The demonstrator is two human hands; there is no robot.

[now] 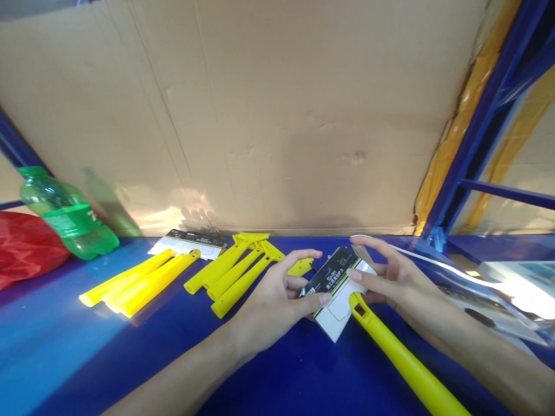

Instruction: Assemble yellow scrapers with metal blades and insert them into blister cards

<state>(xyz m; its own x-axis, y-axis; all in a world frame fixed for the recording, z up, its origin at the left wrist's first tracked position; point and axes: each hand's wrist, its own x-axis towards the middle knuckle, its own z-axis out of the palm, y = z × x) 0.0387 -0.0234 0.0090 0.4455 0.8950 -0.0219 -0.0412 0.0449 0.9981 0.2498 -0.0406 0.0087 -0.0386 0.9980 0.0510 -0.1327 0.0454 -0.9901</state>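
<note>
Between my two hands is a black and white printed packaging card (336,283), folded and tilted over the blue surface. My left hand (290,292) pinches its left edge, thumb on the front. On its right side, my right hand (390,271) grips the card with thumb in front and fingers behind. A yellow scraper handle (403,352) sticks out from the card toward the lower right, its slotted end at the card's edge. What lies inside the card is hidden. Just left of my left hand lie several yellow scraper handles with wide heads (236,271).
Farther left, yellow handles with cards attached (143,283) lie on the blue table (143,358). A green bottle (69,214) leans beside a red bag (26,248). Cardboard (277,127) stands behind. At right are a blue frame post (481,115), a white cable (446,266) and a white device (515,283).
</note>
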